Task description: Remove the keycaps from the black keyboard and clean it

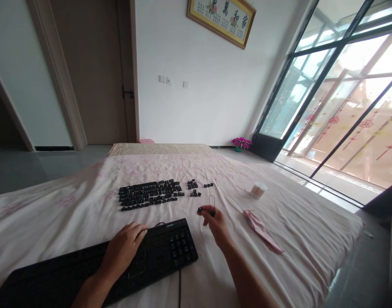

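A black keyboard (157, 252) lies slanted across the sheet. Most of its left and middle part shows no keycaps, while the number pad at its right end has them. My left hand (125, 244) lies over the keyboard's far edge, thumb on the top face and fingers bent over the edge, their tips partly hidden. Just right of the keyboard my right hand (214, 220) is raised, closed in a pinch on a small black keycap (200, 210). A thin wire loop, apparently a wire keycap puller (211, 199), sticks up from the same hand.
Loose black keycaps (147, 194) lie in rows behind the keyboard, with smaller groups (192, 185) to their right. A tub of cotton swabs (258, 190) and a pink cloth (261, 231) lie at the right on the pale sheet (298, 239). A cable (179, 286) runs toward me.
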The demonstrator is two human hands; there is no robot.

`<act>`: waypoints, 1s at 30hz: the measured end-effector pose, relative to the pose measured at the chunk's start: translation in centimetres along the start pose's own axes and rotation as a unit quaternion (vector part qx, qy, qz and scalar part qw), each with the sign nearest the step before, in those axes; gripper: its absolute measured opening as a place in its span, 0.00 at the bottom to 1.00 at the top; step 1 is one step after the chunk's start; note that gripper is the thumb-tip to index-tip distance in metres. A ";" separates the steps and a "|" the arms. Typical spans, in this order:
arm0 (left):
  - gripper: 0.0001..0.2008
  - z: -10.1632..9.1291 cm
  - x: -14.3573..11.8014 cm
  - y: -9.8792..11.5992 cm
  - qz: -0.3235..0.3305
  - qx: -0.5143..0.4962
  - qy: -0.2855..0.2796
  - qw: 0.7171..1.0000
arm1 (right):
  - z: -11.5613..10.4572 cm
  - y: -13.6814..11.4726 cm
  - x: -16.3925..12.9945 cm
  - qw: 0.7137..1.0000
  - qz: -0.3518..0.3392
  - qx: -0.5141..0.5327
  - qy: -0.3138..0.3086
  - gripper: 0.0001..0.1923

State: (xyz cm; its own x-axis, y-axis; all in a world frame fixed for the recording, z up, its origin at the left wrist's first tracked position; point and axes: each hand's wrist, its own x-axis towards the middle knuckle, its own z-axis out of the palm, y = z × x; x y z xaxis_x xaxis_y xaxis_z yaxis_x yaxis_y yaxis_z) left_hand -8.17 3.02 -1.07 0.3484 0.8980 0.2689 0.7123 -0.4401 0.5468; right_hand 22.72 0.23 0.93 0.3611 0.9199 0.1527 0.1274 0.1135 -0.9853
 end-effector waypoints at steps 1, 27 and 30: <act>0.12 0.0 0.0 0.0 -0.001 0.001 -0.001 1.000 | 0.0 0.1 -0.1 1.000 0.004 0.002 0.003 0.14; 0.13 -0.1 -1.3 8.1 -0.137 -0.411 0.074 0.898 | 7.7 -5.5 -4.5 0.978 0.039 -0.002 -0.204 0.12; 0.14 -0.3 -1.2 7.8 -0.147 -0.413 0.091 0.894 | 8.3 -5.4 -4.4 0.979 0.026 -0.001 -0.204 0.11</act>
State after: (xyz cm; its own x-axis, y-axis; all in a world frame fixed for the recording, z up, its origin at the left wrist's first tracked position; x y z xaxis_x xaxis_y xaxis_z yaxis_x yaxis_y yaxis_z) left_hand -3.19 -1.51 3.14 0.0615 0.9929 0.1019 0.0369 -0.1042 0.9939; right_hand 12.77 -1.34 4.95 -0.0313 0.9977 0.0596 0.1216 0.0630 -0.9906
